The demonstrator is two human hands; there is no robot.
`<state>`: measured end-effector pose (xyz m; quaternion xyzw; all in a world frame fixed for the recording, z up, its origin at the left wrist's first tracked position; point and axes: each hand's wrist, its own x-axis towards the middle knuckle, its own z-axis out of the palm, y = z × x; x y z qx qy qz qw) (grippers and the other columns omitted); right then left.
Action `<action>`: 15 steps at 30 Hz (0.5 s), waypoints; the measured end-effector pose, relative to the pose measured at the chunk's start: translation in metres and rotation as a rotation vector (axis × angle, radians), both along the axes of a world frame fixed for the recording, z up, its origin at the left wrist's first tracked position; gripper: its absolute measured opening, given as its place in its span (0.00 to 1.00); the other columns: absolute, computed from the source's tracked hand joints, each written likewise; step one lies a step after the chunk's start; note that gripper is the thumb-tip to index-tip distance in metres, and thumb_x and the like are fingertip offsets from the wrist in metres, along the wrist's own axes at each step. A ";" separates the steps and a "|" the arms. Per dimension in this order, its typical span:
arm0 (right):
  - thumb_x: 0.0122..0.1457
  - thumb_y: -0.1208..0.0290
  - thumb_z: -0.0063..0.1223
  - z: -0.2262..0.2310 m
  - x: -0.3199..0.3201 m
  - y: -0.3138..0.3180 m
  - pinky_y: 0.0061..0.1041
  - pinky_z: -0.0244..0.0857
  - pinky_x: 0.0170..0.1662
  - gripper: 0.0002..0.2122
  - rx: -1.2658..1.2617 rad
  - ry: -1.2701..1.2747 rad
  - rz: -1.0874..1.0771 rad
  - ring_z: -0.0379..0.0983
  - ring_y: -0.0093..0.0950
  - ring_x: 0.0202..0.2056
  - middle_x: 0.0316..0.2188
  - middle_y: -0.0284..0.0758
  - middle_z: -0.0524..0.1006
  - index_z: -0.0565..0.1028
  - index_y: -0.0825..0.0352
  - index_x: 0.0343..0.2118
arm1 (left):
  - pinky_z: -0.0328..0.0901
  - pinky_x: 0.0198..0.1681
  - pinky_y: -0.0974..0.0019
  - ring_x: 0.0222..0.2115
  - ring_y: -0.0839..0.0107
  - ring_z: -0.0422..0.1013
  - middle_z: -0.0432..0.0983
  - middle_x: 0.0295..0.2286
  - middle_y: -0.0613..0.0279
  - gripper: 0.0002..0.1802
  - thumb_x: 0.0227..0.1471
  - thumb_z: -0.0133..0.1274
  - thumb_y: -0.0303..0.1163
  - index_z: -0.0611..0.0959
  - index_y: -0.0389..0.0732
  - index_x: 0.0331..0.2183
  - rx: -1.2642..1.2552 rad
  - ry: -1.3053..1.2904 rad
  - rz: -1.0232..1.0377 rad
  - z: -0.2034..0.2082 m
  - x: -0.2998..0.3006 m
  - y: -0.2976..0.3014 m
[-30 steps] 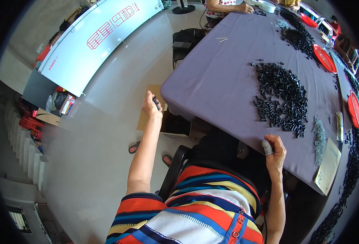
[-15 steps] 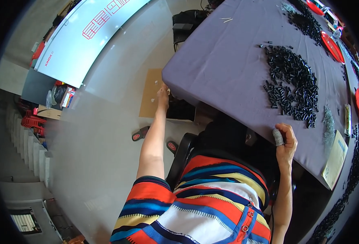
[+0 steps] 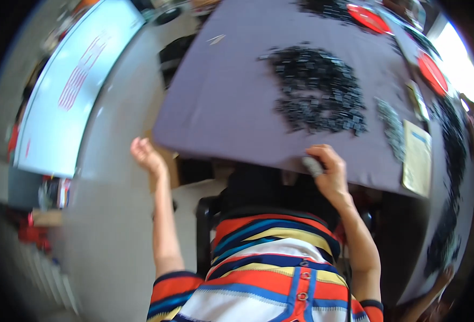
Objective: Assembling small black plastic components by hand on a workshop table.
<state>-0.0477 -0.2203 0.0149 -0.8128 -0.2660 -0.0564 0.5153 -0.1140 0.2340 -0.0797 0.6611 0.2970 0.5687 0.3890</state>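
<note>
My left hand point(image 3: 148, 156) is raised beside the table's left corner, palm up. Its fingers are loosely bent and apart, and nothing shows in them. At the near table edge my right hand point(image 3: 331, 170) has its fingers curled toward the thumb. A grey wrap point(image 3: 313, 166) covers that thumb. Whether anything small sits between these fingertips is hidden. Beyond the right hand, a heap of small black tube-like pieces point(image 3: 314, 88) lies on the purple-grey tablecloth point(image 3: 221, 91). To its right is a pile of thin silvery pieces point(image 3: 391, 129).
A yellowish booklet point(image 3: 417, 158) lies right of the silvery pile. Red plates point(image 3: 432, 73) stand farther back. More black pieces point(image 3: 451, 177) line the right side, where another person's hand point(image 3: 446, 275) reaches in. A white freezer-like cabinet point(image 3: 70, 91) is at left.
The view has swung to the right. My left hand has come up from low beside the table corner, away from the open box below. My right hand stays at the table edge.
</note>
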 end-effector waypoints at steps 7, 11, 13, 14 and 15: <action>0.48 0.84 0.54 0.023 0.016 -0.021 0.26 0.67 0.35 0.08 -0.027 0.031 0.065 0.74 0.35 0.32 0.30 0.39 0.75 0.74 0.71 0.33 | 0.60 0.29 0.79 0.27 0.83 0.63 0.72 0.29 0.65 0.09 0.58 0.47 0.29 0.75 0.39 0.41 -0.048 0.124 -0.647 0.094 0.022 -0.146; 0.49 0.83 0.55 0.037 0.045 -0.073 0.24 0.68 0.33 0.07 -0.078 -0.077 -0.228 0.75 0.28 0.30 0.27 0.38 0.76 0.76 0.70 0.33 | 0.59 0.25 0.82 0.22 0.86 0.63 0.73 0.27 0.66 0.08 0.57 0.48 0.26 0.76 0.40 0.40 -0.108 0.157 -1.018 0.096 0.048 -0.222; 0.49 0.77 0.55 0.041 0.056 -0.104 0.32 0.68 0.36 0.05 -0.172 -0.122 -0.403 0.74 0.41 0.31 0.27 0.42 0.76 0.76 0.68 0.30 | 0.61 0.27 0.80 0.23 0.85 0.63 0.73 0.26 0.67 0.07 0.56 0.50 0.26 0.77 0.39 0.39 -0.155 0.217 -1.161 0.102 0.054 -0.252; 0.49 0.77 0.52 0.037 0.060 -0.118 0.35 0.66 0.37 0.04 -0.275 -0.132 -0.490 0.73 0.43 0.33 0.28 0.42 0.75 0.75 0.67 0.29 | 0.61 0.27 0.79 0.22 0.85 0.63 0.74 0.26 0.68 0.07 0.55 0.50 0.25 0.77 0.38 0.38 -0.165 0.238 -1.174 0.104 0.057 -0.264; 0.49 0.78 0.51 0.029 0.064 -0.133 0.36 0.65 0.37 0.04 -0.342 -0.148 -0.553 0.72 0.43 0.34 0.29 0.41 0.74 0.75 0.66 0.29 | 0.61 0.25 0.79 0.22 0.85 0.63 0.75 0.25 0.68 0.06 0.55 0.50 0.25 0.78 0.38 0.37 -0.127 0.246 -1.192 0.103 0.061 -0.274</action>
